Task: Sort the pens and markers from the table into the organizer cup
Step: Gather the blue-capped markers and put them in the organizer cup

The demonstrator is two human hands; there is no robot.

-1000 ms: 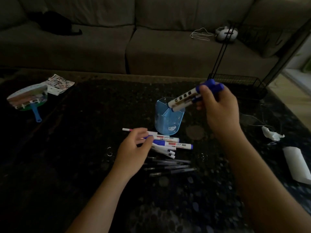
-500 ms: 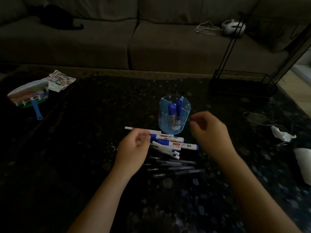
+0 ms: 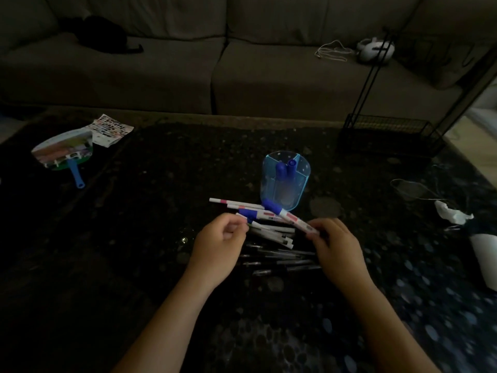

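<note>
A clear blue organizer cup (image 3: 285, 184) stands on the dark table, with two blue-capped markers (image 3: 285, 168) upright inside it. Just in front of it lies a heap of white markers and pens (image 3: 269, 227), and several dark pens (image 3: 282, 258) lie nearer to me. My right hand (image 3: 336, 246) grips the end of a blue-capped white marker (image 3: 285, 215), which is tilted up off the heap toward the cup. My left hand (image 3: 220, 240) pinches the end of a white pen at the heap's left side.
A hand fan with a blue handle (image 3: 66, 154) and a printed card (image 3: 110, 130) lie at the far left. A black wire rack (image 3: 387, 133) stands at the back right. Crumpled white paper (image 3: 451, 214) and a white roll (image 3: 484, 254) lie at the right edge. A sofa is behind.
My right hand put two blue-capped markers into the cup, then came down to the heap and took hold of another marker. My left hand stayed at the heap's left side.
</note>
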